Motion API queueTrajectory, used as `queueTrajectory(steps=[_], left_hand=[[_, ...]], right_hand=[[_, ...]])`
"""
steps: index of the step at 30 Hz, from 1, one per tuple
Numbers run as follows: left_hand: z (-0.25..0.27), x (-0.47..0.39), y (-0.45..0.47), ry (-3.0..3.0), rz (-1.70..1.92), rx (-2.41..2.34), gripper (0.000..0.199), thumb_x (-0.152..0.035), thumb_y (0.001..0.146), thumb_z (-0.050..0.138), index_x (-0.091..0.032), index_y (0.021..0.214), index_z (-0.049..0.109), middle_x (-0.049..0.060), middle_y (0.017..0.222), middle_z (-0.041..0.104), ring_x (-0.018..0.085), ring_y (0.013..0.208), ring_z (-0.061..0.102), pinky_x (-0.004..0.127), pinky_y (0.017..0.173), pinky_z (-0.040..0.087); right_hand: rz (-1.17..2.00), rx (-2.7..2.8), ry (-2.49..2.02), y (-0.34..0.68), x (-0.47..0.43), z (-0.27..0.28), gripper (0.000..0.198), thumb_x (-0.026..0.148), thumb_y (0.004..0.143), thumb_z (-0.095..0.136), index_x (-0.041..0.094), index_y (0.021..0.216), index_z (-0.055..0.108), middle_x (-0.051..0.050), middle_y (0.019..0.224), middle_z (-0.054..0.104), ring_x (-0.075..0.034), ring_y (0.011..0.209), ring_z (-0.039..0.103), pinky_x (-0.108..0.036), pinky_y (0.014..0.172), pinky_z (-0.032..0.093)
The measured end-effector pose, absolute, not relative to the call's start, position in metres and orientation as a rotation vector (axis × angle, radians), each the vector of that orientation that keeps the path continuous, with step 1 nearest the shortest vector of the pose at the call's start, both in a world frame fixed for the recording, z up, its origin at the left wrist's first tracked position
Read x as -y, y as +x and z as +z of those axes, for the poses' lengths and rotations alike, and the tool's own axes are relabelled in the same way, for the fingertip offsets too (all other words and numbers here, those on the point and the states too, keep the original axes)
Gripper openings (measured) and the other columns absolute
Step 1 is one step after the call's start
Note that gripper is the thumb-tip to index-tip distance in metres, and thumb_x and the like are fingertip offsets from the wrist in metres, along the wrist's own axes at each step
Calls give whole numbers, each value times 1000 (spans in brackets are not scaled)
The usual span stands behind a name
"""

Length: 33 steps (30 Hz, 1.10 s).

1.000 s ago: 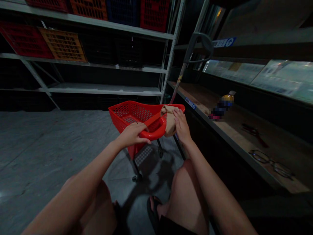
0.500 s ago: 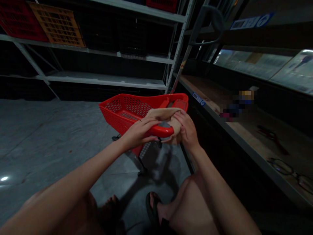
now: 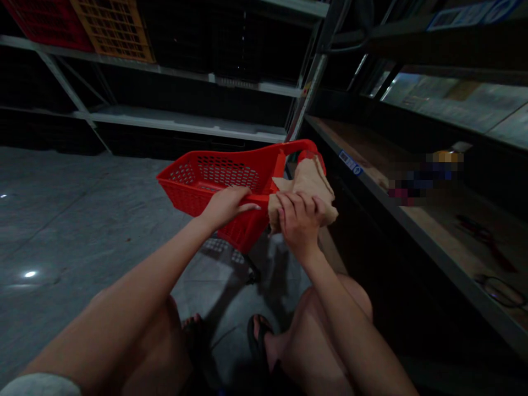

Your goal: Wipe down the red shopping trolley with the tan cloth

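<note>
A small red shopping cart (image 3: 214, 190) with perforated basket walls stands on the floor in front of me. My left hand (image 3: 229, 206) is closed over the cart's near rim, thumb on the outer side. My right hand (image 3: 301, 220) presses a tan cloth (image 3: 311, 181) around the cart's handle, fingers curled over it. Most of the handle is hidden under the cloth, which drapes toward the far side of the handle and past my fingers on the right.
To the right runs a shelf (image 3: 371, 187) holding eyeglasses (image 3: 501, 290), a dark red tool (image 3: 489, 242) and a blurred item. Behind the cart stands a metal rack (image 3: 185, 125) with a red crate (image 3: 49, 25) and a yellow crate (image 3: 113, 27). My sandalled feet are below.
The cloth has spread and now covers the handle bar's near corner. My right hand has shifted from the handle's right side onto its near corner, and my left hand has slid left along the rim.
</note>
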<state>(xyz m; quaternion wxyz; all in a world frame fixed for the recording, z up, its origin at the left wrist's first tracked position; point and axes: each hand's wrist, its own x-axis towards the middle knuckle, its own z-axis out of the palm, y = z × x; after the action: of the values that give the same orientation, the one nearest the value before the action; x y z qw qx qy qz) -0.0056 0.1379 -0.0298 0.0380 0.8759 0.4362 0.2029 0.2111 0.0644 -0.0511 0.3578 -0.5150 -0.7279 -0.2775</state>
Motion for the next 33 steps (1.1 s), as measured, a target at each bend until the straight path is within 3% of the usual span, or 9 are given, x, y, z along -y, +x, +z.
queueTrajectory(steps=[4, 7, 12, 16, 21, 25, 28, 30, 33], left_hand=[[-31, -138, 1, 2726, 594, -1254, 34, -50, 99, 53, -19, 107, 62, 10, 103, 72, 26, 101, 66, 33, 86, 48], [-35, -141, -8, 2758, 430, -1288, 40, -52, 98, 53, -18, 116, 61, 12, 108, 73, 27, 103, 68, 34, 88, 48], [-46, -144, -36, 2730, 195, -1402, 40, -54, 102, 43, -19, 114, 59, 12, 112, 73, 28, 105, 69, 34, 88, 47], [-46, -139, -33, 2698, 168, -1354, 42, -58, 101, 42, -21, 115, 55, 13, 115, 72, 28, 107, 69, 33, 86, 47], [-45, -133, -11, 2661, 172, -1350, 43, -57, 102, 42, -19, 119, 53, 14, 119, 71, 29, 110, 68, 35, 87, 48], [-49, -131, 2, 2636, 270, -1361, 42, -53, 102, 43, -18, 124, 52, 15, 126, 69, 30, 117, 66, 37, 93, 47], [-51, -130, 10, 2610, 328, -1405, 42, -50, 101, 47, -16, 126, 52, 17, 129, 68, 32, 123, 63, 43, 99, 44], [-51, -131, 14, 2606, 343, -1454, 43, -49, 100, 48, -15, 126, 53, 18, 130, 68, 34, 124, 62, 46, 101, 43], [-49, -133, 17, 2600, 350, -1492, 44, -51, 99, 48, -14, 123, 54, 19, 130, 68, 35, 121, 63, 48, 100, 44]], right_hand=[[-752, 2054, -1295, 198, -77, -55, 41, 24, 104, 43, 20, 143, 56, -10, 131, 70, -23, 125, 56, -40, 114, 25], [-745, 2028, -1287, 214, -83, -58, 39, 28, 104, 47, 24, 141, 58, -8, 134, 68, -23, 129, 53, -41, 113, 26], [-620, 1689, -1415, 245, -77, -57, 34, 44, 99, 54, 31, 126, 69, -10, 146, 52, -35, 139, 37, -57, 116, 27], [-474, 1552, -1379, 255, -78, -59, 35, 50, 97, 54, 30, 122, 69, -13, 142, 46, -37, 138, 31, -64, 116, 28], [-291, 1390, -1353, 257, -93, -77, 32, 39, 98, 47, 24, 119, 66, -15, 120, 57, -31, 120, 49, -57, 111, 38], [-161, 1333, -1414, 254, -104, -107, 24, 26, 90, 47, 19, 107, 62, -10, 103, 63, -23, 98, 59, -42, 96, 49], [-71, 1516, -1555, 246, -103, -133, 19, 22, 90, 50, 15, 99, 64, -8, 91, 66, -21, 87, 62, -39, 85, 54], [-41, 1707, -1584, 238, -101, -144, 19, 25, 95, 53, 13, 103, 66, -10, 95, 69, -21, 87, 64, -40, 82, 57], [-79, 1870, -1487, 230, -103, -143, 32, 38, 98, 61, 17, 123, 64, -10, 123, 66, -22, 106, 66, -43, 91, 58]])
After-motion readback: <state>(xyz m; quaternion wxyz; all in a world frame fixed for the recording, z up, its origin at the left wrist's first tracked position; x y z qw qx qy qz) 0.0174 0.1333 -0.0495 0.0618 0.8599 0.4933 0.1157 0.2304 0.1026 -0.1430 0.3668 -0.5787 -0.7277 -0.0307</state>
